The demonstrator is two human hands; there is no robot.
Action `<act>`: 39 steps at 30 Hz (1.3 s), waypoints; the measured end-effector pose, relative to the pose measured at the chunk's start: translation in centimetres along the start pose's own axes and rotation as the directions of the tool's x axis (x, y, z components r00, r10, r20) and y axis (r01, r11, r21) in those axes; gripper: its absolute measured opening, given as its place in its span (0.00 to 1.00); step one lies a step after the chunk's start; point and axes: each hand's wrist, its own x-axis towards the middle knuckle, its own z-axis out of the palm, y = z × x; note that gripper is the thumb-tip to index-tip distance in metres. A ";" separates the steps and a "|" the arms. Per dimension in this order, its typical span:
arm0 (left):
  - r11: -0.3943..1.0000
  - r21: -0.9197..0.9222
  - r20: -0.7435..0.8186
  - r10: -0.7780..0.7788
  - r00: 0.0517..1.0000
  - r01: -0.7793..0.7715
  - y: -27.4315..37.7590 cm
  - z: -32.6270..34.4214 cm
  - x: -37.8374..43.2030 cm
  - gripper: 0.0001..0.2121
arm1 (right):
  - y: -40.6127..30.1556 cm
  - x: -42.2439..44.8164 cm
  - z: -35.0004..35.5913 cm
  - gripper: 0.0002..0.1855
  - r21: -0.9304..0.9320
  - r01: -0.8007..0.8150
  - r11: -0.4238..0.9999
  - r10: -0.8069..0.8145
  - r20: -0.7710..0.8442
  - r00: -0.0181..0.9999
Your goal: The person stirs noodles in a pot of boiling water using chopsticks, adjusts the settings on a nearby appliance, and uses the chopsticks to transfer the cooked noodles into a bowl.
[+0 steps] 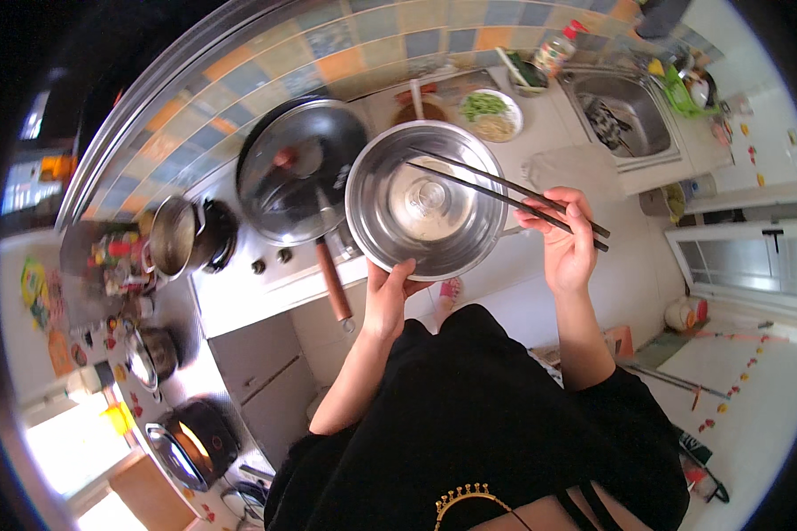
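My left hand (pixel 390 295) grips the near rim of a stainless steel mixing bowl (pixel 461 245), thumb over the edge. The bowl is held up in front of the counter, tilted so that its inside shows. A pale, thin layer lies on its bottom; what it is cannot be made out. Between the fingers of my right hand (pixel 566 239) is a pair of long black chopsticks (pixel 485 194). Their tips reach over the bowl's inside. Left of the bowl a wok (pixel 252 199) under a glass lid (pixel 299 219) sits on the stove, its wooden handle (pixel 333 282) pointing towards me.
Behind the bowl are a plate (pixel 519 126) of chopped greens and pale shreds, and a dish of brown liquid (pixel 405 116). A pump bottle (pixel 556 52) stands near the steel sink (pixel 647 129). At left are a saucepan (pixel 173 235), a lidded pot (pixel 156 358) and a black appliance (pixel 202 441).
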 end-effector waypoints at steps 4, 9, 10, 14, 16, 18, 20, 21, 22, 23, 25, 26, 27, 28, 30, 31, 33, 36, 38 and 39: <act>1.000 -0.024 -0.055 -0.021 0.998 0.020 2.0 -6.9 -3.9 0.12 | 1.6 -1.8 6.8 0.14 0.087 -0.041 0.995 0.026 0.160 0.987; 0.983 -0.072 -0.225 0.147 0.963 -0.167 5.9 -14.0 -10.5 0.19 | 5.6 -5.1 16.0 0.13 0.136 -0.156 0.978 0.103 0.334 0.937; 0.983 -0.082 -0.247 0.137 0.959 -0.162 6.2 -15.6 -11.5 0.21 | 6.4 -5.7 17.7 0.13 0.141 -0.179 0.974 0.117 0.366 0.923; 0.973 -0.121 -0.338 0.148 0.930 -0.199 7.4 -21.3 -15.1 0.22 | 9.4 -7.7 24.2 0.13 0.143 -0.250 0.958 0.164 0.444 0.881; 0.970 -0.114 -0.387 0.153 0.909 -0.212 7.4 -24.0 -16.5 0.23 | 10.6 -8.2 26.8 0.12 0.136 -0.267 0.954 0.174 0.473 0.864; 0.963 -0.142 -0.436 0.147 0.888 -0.230 7.3 -26.0 -17.5 0.23 | 11.9 -8.2 29.0 0.13 0.104 -0.264 0.959 0.187 0.468 0.864; 0.956 -0.167 -0.507 0.125 0.853 -0.239 7.3 -27.8 -18.3 0.23 | 13.1 -7.6 31.0 0.13 0.059 -0.218 0.974 0.168 0.456 0.874; 0.955 -0.172 -0.528 0.118 0.841 -0.242 7.8 -28.1 -18.5 0.24 | 13.6 -7.0 31.7 0.13 0.030 -0.198 0.980 0.165 0.440 0.882; 0.950 -0.185 -0.536 0.116 0.837 -0.250 7.5 -29.0 -18.7 0.24 | 14.4 -6.4 32.6 0.14 0.022 -0.180 0.983 0.152 0.444 0.883; 0.946 -0.198 -0.542 0.114 0.833 -0.258 7.2 -30.1 -18.9 0.24 | 15.1 -6.0 33.4 0.14 0.000 -0.166 0.986 0.150 0.436 0.887; 0.935 -0.225 -0.568 0.102 0.817 -0.273 7.0 -31.5 -18.8 0.25 | 16.4 -4.5 35.1 0.13 -0.058 -0.119 0.991 0.132 0.452 0.882; 0.927 -0.248 -0.588 0.088 0.804 -0.283 7.0 -32.1 -18.7 0.25 | 17.1 -3.7 35.8 0.13 -0.059 -0.120 0.991 0.133 0.458 0.879; 0.926 -0.246 -0.589 0.092 0.803 -0.287 7.4 -32.6 -18.4 0.25 | 17.9 -2.8 36.4 0.12 -0.112 -0.071 0.991 0.116 0.473 0.873; 0.929 -0.245 -0.601 0.080 0.796 -0.278 7.8 -33.0 -18.0 0.23 | 18.7 -1.9 37.0 0.12 -0.163 -0.022 0.986 0.100 0.488 0.867; 0.936 -0.238 -0.612 0.062 0.788 -0.259 8.6 -34.0 -17.2 0.20 | 20.7 -0.2 38.6 0.11 -0.221 0.068 0.973 0.055 0.508 0.860; 0.937 -0.233 -0.614 0.066 0.786 -0.261 9.0 -34.6 -16.8 0.20 | 21.5 0.5 39.4 0.10 -0.279 0.156 0.947 0.015 0.528 0.849; 0.948 -0.211 -0.651 0.045 0.758 -0.238 10.0 -35.7 -15.8 0.20 | 23.4 1.5 41.2 0.07 -0.400 0.211 0.892 0.029 0.517 0.856; 0.950 -0.199 -0.659 0.051 0.750 -0.239 11.3 -37.0 -14.2 0.19 | 26.8 3.7 42.8 0.07 -0.459 0.342 0.820 -0.004 0.592 0.806; 0.947 -0.209 -0.656 0.048 0.753 -0.242 11.8 -37.9 -13.3 0.19 | 28.2 4.8 43.9 0.08 -0.553 0.369 0.747 0.056 0.606 0.794; 0.946 -0.221 -0.660 0.033 0.751 -0.235 11.7 -38.4 -13.2 0.19 | 28.8 4.9 44.3 0.08 -0.571 0.405 0.714 0.053 0.620 0.783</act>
